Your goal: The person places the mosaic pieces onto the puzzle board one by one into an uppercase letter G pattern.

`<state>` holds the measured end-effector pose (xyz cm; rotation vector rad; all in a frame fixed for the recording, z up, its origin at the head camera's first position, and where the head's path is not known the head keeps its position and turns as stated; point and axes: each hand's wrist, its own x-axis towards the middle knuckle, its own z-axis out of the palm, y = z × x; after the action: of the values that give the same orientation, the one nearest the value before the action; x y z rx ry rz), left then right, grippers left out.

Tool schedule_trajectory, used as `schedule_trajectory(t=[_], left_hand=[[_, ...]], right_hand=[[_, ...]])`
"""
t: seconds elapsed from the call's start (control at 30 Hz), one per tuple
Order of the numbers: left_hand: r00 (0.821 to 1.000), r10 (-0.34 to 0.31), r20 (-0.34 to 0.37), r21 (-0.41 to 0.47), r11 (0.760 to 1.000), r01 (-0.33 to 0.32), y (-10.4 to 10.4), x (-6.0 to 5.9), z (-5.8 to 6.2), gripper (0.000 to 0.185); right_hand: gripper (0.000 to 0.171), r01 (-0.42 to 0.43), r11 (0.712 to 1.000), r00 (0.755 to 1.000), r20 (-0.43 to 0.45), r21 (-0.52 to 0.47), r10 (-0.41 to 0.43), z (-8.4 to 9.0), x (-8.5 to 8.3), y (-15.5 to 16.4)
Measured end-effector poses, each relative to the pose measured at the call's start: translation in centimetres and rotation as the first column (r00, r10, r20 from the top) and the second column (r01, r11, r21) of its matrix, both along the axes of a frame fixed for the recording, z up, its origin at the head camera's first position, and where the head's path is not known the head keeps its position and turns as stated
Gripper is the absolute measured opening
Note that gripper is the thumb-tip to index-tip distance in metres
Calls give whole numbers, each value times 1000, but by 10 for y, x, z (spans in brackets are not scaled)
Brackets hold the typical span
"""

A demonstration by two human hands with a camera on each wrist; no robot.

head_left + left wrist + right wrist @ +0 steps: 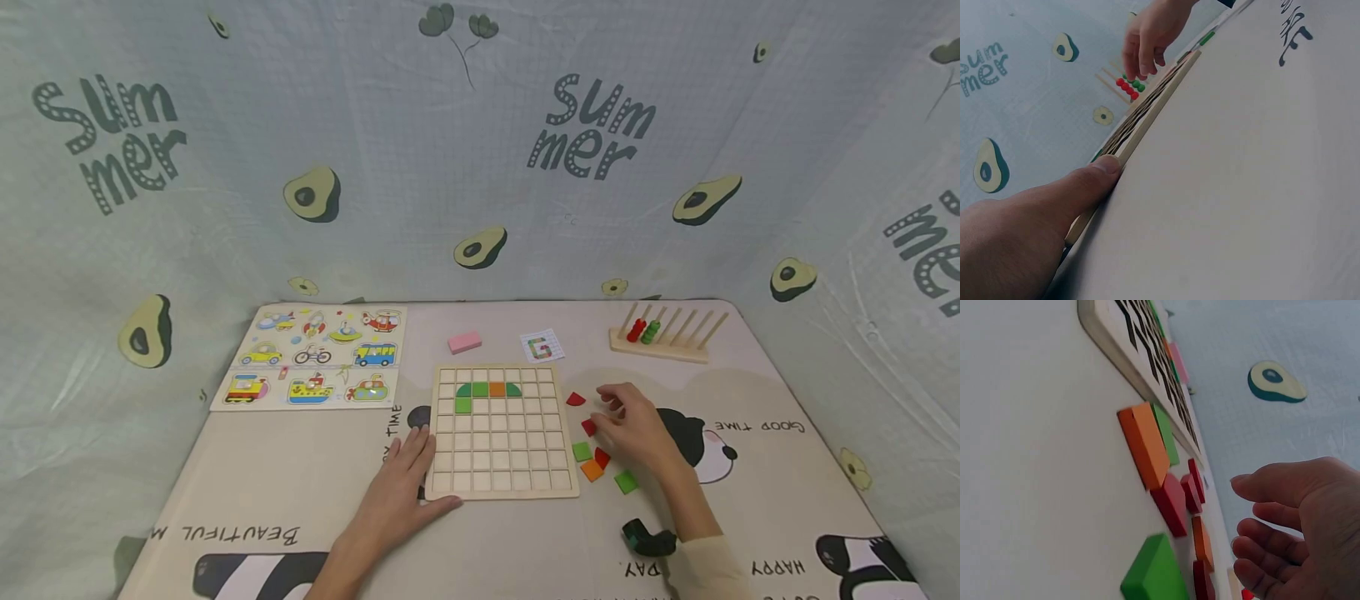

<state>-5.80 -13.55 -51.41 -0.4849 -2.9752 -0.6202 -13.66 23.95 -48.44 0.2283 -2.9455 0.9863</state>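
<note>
Your left hand (401,492) lies flat against the near left corner of the wooden grid board (498,479), fingers straight, thumb along its near edge, gripping nothing. Your right hand (633,425) hovers with fingers loosely curled over the loose tiles right of the board; I see nothing held in it. Just under your palm lie a green square tile (582,452), a red tile (602,457), an orange square tile (592,470) and, nearer your wrist, another green tile (626,482). Beyond your fingertips sits a red wedge tile (575,400). On the board's far rows, green and orange pieces (487,389) already fill cells. The tiles lie close together, so a careless pinch could nudge the neighbours, and lifting your left hand could let the board slide
</note>
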Motion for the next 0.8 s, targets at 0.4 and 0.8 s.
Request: schedule_trajectory(t=[0.4,0.8], left_hand=[[1000,-1,-5,-5,1000,1,-1,0,-1,99],[1000,-12,-20,-4,1000,12,-2,0,-2,99]], right_hand=[[37,4,996,999,43,86,-7,-8,4,14],[33,-23,993,998,67,115,15,-11,-1,17]])
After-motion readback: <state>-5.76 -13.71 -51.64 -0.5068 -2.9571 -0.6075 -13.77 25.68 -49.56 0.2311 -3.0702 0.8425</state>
